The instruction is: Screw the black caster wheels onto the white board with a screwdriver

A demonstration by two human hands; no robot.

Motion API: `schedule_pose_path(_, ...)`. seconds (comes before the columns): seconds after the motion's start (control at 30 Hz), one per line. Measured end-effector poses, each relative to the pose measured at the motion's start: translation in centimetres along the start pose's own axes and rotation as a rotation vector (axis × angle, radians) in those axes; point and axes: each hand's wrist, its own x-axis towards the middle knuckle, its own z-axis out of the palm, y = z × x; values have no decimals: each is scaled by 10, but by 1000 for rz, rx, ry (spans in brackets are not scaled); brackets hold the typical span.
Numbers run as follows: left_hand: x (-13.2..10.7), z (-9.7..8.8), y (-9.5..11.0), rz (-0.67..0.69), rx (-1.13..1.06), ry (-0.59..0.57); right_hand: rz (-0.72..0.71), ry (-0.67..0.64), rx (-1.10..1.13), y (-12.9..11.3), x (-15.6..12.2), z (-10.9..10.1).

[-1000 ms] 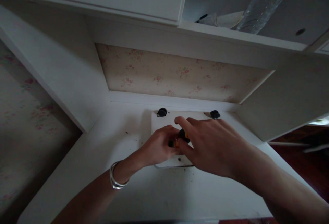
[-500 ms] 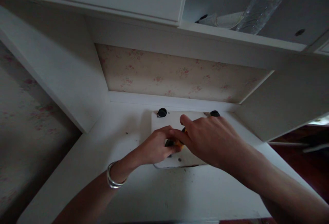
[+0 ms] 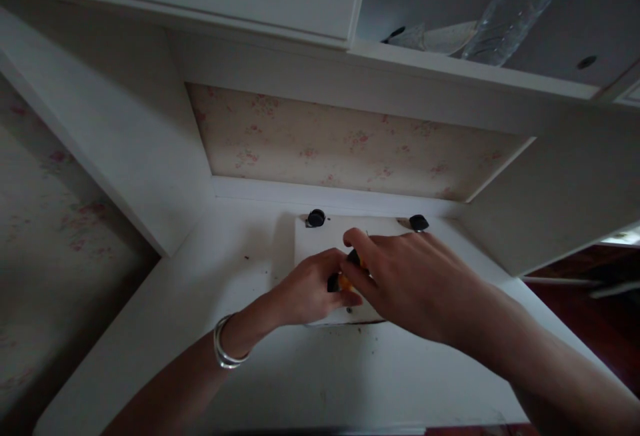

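Observation:
My right hand (image 3: 400,276) is closed around an orange-and-black handled tool (image 3: 345,281), which looks like a screwdriver. Its tip is hidden. From the left, my left hand (image 3: 313,287) pinches the lower black end, its fingers meeting those of my right hand; whether that end belongs wholly to the tool I cannot tell. Both hands are over a white board (image 3: 320,239) lying flat on the white surface. A black caster (image 3: 315,218) is at the board's back left corner, another black caster (image 3: 419,223) at its back right. Near its front edge shows a small screw or hole (image 3: 349,310).
White side panels (image 3: 125,129) rise left and right of the work surface (image 3: 240,383). Overhead, an open cabinet shelf (image 3: 470,69) holds a clear plastic bottle (image 3: 517,13). Flowered wallpaper (image 3: 320,146) covers the back. Dark crumbs (image 3: 247,257) lie left of the board.
My left hand has shifted slightly right and its wrist with it. My right hand has turned a little, its index finger moving left, and the back right caster shows more fully.

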Motion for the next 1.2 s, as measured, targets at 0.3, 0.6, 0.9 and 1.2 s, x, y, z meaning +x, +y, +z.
schedule_pose_path(0.3, -1, 3, -9, -86, -70, 3, 84, 58, -43, -2, -2, 2)
schedule_pose_path(0.6, -22, -9, -9, -7, 129, 243, 112, 53, 190, 6, -14, 2)
schedule_pose_path(0.9, -77, 23, -24, 5, 449, 232, 206, 111, 316, 18, -34, 20)
schedule_pose_path(1.2, -86, 41, -38, 9, 731, 278, 231, 299, 548, 15, -57, 38)
